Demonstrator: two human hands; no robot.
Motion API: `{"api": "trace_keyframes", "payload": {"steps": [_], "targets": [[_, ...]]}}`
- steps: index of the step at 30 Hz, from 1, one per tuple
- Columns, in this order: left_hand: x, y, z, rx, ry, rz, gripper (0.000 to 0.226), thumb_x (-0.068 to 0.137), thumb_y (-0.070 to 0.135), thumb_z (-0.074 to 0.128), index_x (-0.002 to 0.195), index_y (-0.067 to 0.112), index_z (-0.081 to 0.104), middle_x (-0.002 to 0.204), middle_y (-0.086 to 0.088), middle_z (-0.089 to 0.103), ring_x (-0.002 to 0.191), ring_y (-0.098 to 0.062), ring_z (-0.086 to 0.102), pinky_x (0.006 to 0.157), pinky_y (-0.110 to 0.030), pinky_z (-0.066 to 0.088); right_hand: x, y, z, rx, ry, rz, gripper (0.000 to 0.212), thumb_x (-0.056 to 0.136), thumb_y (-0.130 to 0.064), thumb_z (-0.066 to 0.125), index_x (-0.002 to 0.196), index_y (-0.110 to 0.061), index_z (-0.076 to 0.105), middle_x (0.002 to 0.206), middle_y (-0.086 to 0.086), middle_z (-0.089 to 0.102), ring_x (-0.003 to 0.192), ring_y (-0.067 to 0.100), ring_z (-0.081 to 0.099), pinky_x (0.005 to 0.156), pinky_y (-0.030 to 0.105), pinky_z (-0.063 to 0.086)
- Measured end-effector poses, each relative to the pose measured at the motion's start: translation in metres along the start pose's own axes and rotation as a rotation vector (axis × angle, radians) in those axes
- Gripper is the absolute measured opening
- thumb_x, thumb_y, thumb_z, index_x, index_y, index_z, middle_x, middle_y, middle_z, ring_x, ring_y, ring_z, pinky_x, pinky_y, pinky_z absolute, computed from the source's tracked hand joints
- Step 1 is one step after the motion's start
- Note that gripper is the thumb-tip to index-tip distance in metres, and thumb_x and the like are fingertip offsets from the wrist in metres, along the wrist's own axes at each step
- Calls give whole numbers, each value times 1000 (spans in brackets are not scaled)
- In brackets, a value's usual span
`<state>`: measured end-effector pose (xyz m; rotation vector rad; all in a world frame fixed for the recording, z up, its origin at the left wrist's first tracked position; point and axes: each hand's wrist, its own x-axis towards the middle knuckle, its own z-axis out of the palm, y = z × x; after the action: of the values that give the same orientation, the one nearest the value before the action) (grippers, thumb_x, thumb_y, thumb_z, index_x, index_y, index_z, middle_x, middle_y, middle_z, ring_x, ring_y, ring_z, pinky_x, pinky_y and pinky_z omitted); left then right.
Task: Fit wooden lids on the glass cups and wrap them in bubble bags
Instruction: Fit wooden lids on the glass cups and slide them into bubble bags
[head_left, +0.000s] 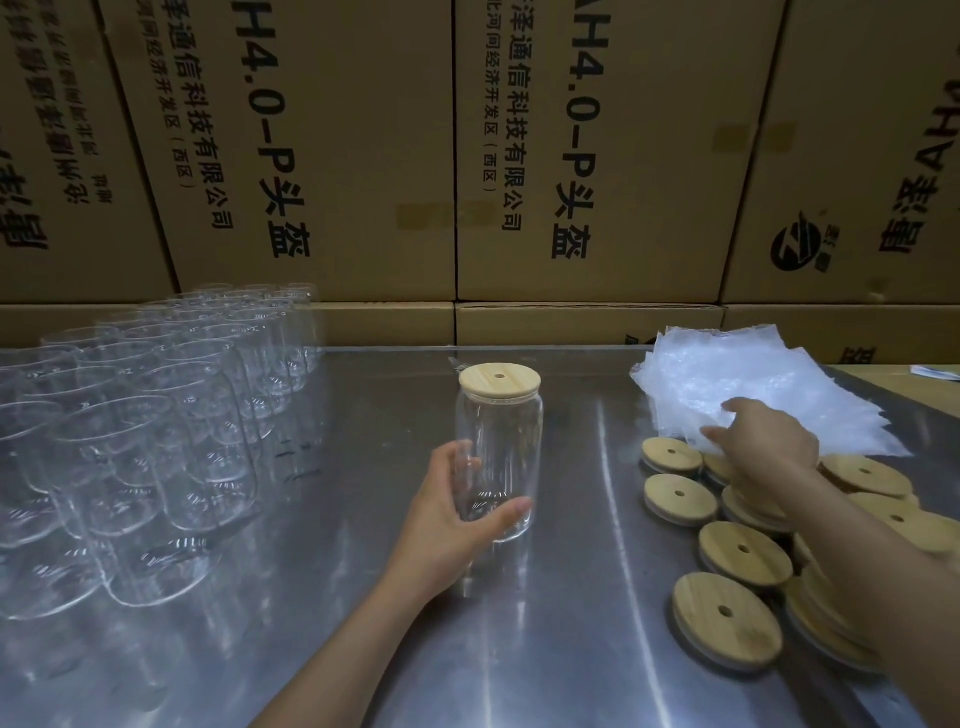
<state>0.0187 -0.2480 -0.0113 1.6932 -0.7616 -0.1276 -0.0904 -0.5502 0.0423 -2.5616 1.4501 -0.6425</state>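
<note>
Glass cup (500, 457) stands upright near the middle of the steel table (571, 597), its long axis vertical, with a wooden lid (499, 378) already seated flat on its rim. From the cup's near left side the left hand (457, 519) wraps its lower half, fingers and thumb curled round the glass.

Well to the right of the cup, the right hand (763, 434) reaches over to the stack of bubble bags (753, 389), fingers spread on the top sheet; whether it has pinched one loose I cannot tell. So the bag lies to the cup's right and a little beyond it, and the right hand is the nearer one to bring it across.

Between cup and bags the table is bare, which leaves room for wrapping. Spare wooden lids (737, 551) lie scattered right of the cup, nearer than the bags. Left of the cup, unlidded glass cups (156, 415) stand crowded together. Cardboard boxes (363, 156) wall off the far edge behind it.
</note>
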Motion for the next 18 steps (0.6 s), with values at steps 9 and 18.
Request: {"api": "trace_keyframes", "payload": {"steps": [9,18], "targets": [[-1,4,-1,0,-19,-6,84,58,52,77,129,34,37,131,10,50,110,7,52,77,4,40,2,-2,-1,424,435,55,36,102,-28,42,97,-5,69,92,19,64,84,36,56,68,39,45],[-1,9,-1,-9,77,42,83,61,67,72,131,39,37,132,18,48,122,4,47,101,-20,40,-45,-62,-52,826,655,-473,18,97,-8,51,107,-9,66,106,8,60,91,9,51,71,10,39]]}}
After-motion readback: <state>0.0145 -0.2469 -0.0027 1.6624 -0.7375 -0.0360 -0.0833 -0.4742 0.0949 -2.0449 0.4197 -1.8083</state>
